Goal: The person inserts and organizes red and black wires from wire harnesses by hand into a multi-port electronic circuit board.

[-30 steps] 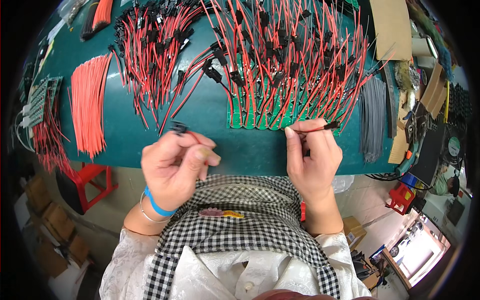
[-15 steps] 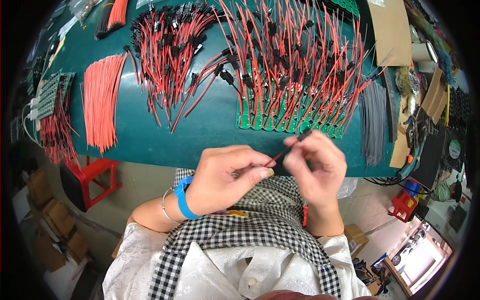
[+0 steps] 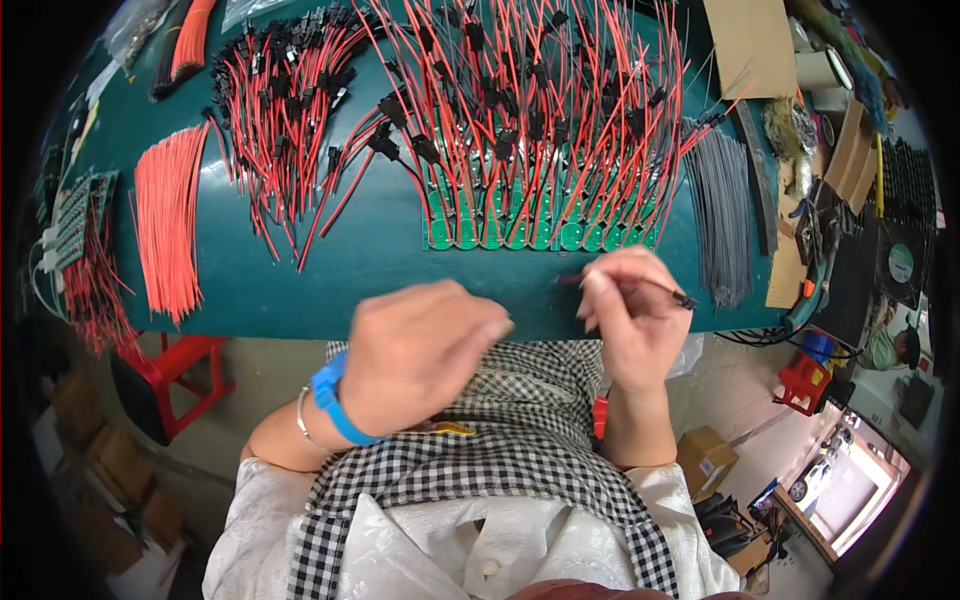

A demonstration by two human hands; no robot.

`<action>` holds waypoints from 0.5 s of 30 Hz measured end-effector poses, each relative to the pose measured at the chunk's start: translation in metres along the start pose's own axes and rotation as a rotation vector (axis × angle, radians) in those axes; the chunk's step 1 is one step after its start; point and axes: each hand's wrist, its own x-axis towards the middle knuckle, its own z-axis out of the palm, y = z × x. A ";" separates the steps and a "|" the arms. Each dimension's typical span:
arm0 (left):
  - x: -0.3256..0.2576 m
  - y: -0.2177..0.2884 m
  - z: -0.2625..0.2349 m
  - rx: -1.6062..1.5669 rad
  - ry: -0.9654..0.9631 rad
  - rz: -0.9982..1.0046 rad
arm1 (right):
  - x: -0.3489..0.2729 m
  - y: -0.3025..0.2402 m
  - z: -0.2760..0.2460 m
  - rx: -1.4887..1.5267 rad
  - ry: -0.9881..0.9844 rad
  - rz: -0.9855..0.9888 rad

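Apron (image 3: 480, 470) nearest us, checked black and white, with both forearms coming up over it. Left hand (image 3: 425, 355), blue wristband (image 3: 335, 400) on it, is curled loosely with its back to the camera; we cannot tell whether the fingers hold anything. Right hand (image 3: 625, 315) is pinched closed on a thin dark wire lead (image 3: 655, 285). The lead runs out of the fingertips toward the right, its small black connector end clear of the fingers and hanging over the table edge.

We judge the step as handling a single lead just in front of the board row, likely between pick-up and placement. The next move probably calls for the left hand to come in and steady the free end, and for a fine pinch, since the lead is thin and springy.

Beyond the hands, the green table (image 3: 370, 260). A row of round green circuit boards (image 3: 530, 230) sits just past the right hand, red and black wires fanning away from them. To the left lie a loose bundle of connector leads (image 3: 285, 110) and a sheaf of plain red wires (image 3: 165, 215). To the right, grey wires (image 3: 720, 210).
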 end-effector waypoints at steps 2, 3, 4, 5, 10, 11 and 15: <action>0.002 -0.002 -0.017 0.240 0.169 -0.023 | 0.008 0.015 -0.005 -0.194 0.071 -0.123; 0.003 -0.010 -0.023 0.307 0.282 -0.009 | 0.009 0.017 -0.005 -0.172 0.086 -0.131; 0.001 -0.016 -0.031 0.385 0.401 0.000 | 0.009 0.017 -0.003 -0.141 0.092 -0.140; 0.002 -0.018 -0.041 0.517 0.439 -0.047 | 0.009 0.018 -0.003 -0.140 0.092 -0.138; -0.003 -0.041 -0.073 0.822 0.503 -0.127 | 0.010 0.020 -0.002 -0.180 0.075 -0.184; -0.003 -0.042 -0.075 0.859 0.482 -0.131 | 0.011 0.020 -0.001 -0.180 0.074 -0.182; -0.003 -0.046 -0.072 0.864 0.432 -0.176 | 0.012 0.021 -0.002 -0.192 0.077 -0.208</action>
